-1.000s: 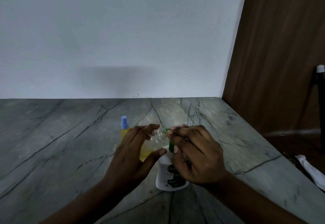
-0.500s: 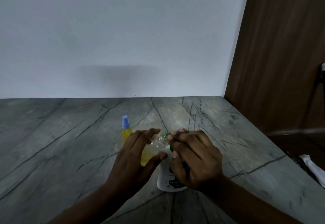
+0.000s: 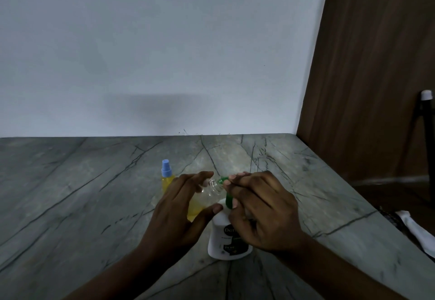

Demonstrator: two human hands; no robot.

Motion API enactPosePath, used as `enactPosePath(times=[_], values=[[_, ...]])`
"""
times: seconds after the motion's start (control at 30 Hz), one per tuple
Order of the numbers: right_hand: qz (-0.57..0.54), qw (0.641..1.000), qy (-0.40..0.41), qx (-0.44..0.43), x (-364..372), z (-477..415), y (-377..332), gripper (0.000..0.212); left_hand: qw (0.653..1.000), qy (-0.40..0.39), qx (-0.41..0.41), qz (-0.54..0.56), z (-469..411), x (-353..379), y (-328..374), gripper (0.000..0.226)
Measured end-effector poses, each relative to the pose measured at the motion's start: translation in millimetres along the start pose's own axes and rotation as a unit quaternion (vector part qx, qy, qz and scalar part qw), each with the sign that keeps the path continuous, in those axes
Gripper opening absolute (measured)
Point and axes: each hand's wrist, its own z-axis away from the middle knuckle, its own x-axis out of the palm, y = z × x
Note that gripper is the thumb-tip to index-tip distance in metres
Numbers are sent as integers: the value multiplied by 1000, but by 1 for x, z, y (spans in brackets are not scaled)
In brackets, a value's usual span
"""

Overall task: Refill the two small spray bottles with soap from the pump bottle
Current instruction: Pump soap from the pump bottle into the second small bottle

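Little has moved: my left hand (image 3: 179, 210) still holds the tilted open spray bottle (image 3: 211, 189) at the green nozzle (image 3: 223, 179), my right hand (image 3: 261, 212) curled over the pump bottle (image 3: 221, 236) head.

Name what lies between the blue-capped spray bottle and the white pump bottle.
Head view: the left hand and the uncapped spray bottle it holds, tilted, its mouth at the pump bottle's green nozzle.

left hand (image 3: 179, 210) holding tilted spray bottle (image 3: 210, 191), right hand (image 3: 261, 212) gripping green pump (image 3: 227, 200)
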Motion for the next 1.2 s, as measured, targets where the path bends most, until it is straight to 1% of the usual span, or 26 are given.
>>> enactPosePath(times=[0.27, 0.37, 0.53, 0.67, 0.77, 0.9, 1.07, 1.2], values=[[-8, 1000, -5, 27, -1, -1, -3, 37, 1000, -4, 1, -2, 0, 0, 0, 47], [-8, 999, 4, 35, 2, 0, -6, 33, 1000, -1, -4, 6, 0, 0, -1, 47], [-7, 999, 16, 31, 6, 4, -7, 27, 1000, -1, -9, 2, 4, 3, -3, 47], [-3, 1000, 17, 22, 9, 10, -8, 33, 1000, 1, -16, 9, 7, 6, -6, 47], [-6, 999, 21, 24, 10, 10, -7, 33, 1000, -1, -13, 6, 8, 6, -7, 47], [-14, 1000, 8, 23, 7, 5, -5, 32, 1000, -2, -13, 9, 6, 4, -6, 47], [1, 1000, -7, 26, 0, -3, -3, 25, 1000, 1, 2, 2, -1, 0, -3, 47], [1, 999, -13, 33, 0, -3, -4, 26, 1000, -1, 0, 6, -1, 0, -2, 47]])
